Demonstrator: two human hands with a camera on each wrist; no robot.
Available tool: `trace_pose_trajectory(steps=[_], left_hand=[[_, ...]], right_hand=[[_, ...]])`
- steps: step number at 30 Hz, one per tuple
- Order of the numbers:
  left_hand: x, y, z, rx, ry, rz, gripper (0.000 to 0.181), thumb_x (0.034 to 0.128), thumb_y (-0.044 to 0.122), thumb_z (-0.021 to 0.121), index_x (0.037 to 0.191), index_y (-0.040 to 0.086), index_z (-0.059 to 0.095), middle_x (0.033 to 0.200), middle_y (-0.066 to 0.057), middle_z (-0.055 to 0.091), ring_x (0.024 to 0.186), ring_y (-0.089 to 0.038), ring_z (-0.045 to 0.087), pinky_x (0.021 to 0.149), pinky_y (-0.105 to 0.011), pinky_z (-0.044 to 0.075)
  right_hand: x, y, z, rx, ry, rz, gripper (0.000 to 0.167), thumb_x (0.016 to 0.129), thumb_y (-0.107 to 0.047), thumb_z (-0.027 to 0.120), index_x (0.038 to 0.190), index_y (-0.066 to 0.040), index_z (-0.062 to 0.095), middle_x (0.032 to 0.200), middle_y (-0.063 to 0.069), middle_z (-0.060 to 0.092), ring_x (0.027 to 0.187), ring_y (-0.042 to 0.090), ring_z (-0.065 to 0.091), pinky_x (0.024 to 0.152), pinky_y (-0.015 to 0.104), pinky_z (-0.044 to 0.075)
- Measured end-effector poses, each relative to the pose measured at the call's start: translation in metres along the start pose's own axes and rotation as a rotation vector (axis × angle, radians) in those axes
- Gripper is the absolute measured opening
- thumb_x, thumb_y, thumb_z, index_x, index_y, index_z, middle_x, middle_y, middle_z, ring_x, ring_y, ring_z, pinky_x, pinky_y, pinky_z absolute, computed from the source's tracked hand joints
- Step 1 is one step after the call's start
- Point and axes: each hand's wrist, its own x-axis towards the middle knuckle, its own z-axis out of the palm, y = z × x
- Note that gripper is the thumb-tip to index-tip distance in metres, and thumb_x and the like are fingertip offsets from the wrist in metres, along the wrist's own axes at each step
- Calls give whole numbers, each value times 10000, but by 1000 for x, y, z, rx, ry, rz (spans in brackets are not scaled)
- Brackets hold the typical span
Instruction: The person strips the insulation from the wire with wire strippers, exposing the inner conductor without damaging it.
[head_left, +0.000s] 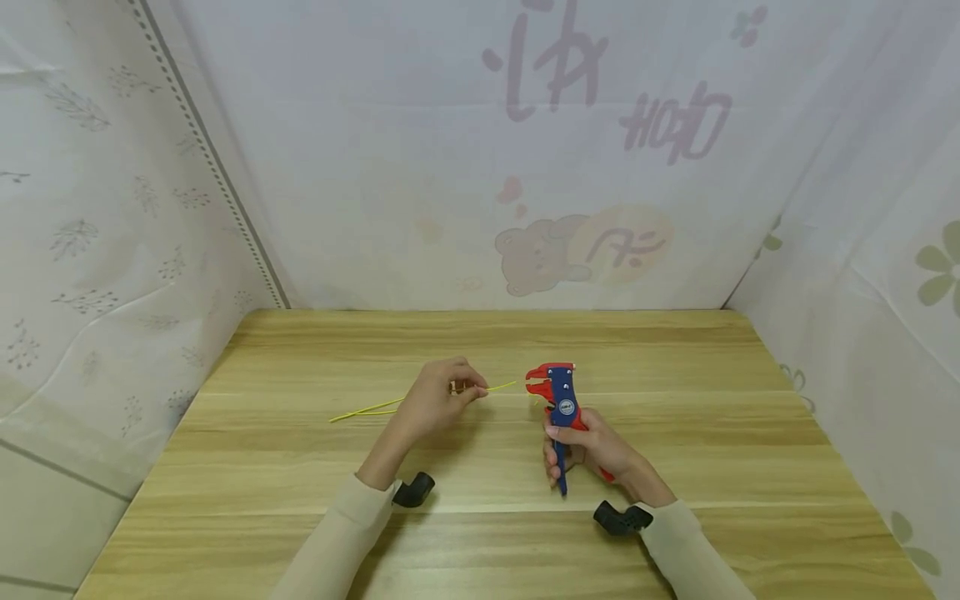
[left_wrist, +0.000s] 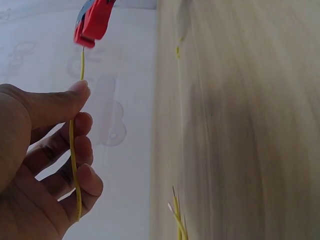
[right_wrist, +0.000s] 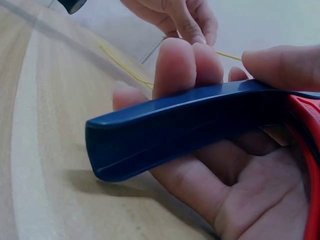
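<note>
My left hand (head_left: 438,396) pinches a thin yellow wire (head_left: 504,385) between thumb and forefinger, its free end pointing right. In the left wrist view, that wire (left_wrist: 74,162) runs down across the curled fingers, and a short bare tip shows at its end near the tool's red jaws. My right hand (head_left: 603,450) grips a wire stripper (head_left: 561,392) with a blue body and red jaws. The jaws stand apart, facing left, with a small gap between them and the wire in the head view. Up close, the blue handle (right_wrist: 165,125) lies across the right fingers.
More yellow wires (head_left: 358,414) lie on the wooden table (head_left: 480,550) left of the left hand; bare ends show on the wires (left_wrist: 177,215) in the left wrist view. Small yellow scraps (left_wrist: 178,51) lie beneath the stripper. Printed cloth (head_left: 375,167) walls the back and sides.
</note>
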Motion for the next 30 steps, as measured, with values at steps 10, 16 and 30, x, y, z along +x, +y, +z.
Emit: trace_pose_trajectory(steps=[10, 16, 30], left_hand=[[0, -17, -15, -18, 24, -32, 52, 909, 156, 788, 914, 106, 801, 846, 61, 712, 741, -115, 562, 654, -240, 467], [-1, -20, -21, -32, 34, -78, 38, 926, 124, 767, 920, 137, 802, 896, 33, 735, 739, -138, 563, 592, -227, 436], [-3, -27, -30, -28, 38, -115, 66, 933, 161, 764, 958, 112, 801, 902, 25, 728, 755, -155, 563, 589, -241, 432]], right_hand=[[-3, -6, -3, -12, 40, -12, 201, 1097, -73, 406, 1149, 119, 379, 845, 55, 719, 733, 190, 733, 726, 441, 635], [-4, -9, -4, -22, 54, -22, 173, 1097, -89, 416, 1146, 77, 417, 850, 58, 728, 736, 198, 739, 729, 450, 635], [-7, -11, -9, -8, 72, -29, 141, 1096, -80, 422, 1131, 54, 449, 889, 78, 741, 790, 215, 759, 768, 475, 631]])
